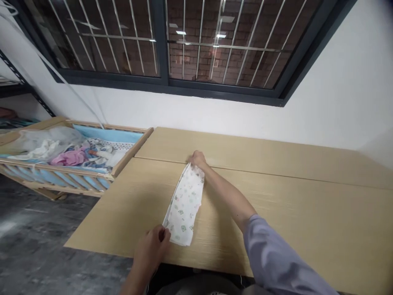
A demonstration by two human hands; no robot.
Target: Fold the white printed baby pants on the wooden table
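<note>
You are standing at a light wood-grain table (294, 217), and on it lies a folded white cloth (184, 209) with small green and pink prints. It is a long narrow strip, and it lies slanted across the table, near the middle of the table's left part.

Your right hand (198, 159), with a lavender sleeve (276, 258) on the arm, is at the far end of the cloth. The fingers are curled narrow and they pinch this end against the table, close to the seam between the two boards. Your left hand (150, 250) is at the near end. Its fingers (162, 234) are also closed narrow on the cloth's corner, near the table edge.

Just beside the table, on your left, stands a wooden baby cot (58, 174) with blue padding. Inside it are a pink garment (69, 158), white clothes (37, 150) and a thin plastic sheet (50, 137) — all piled together. Behind everything there is a white wall (322, 106) with a dark-framed barred window (166, 45).
</note>
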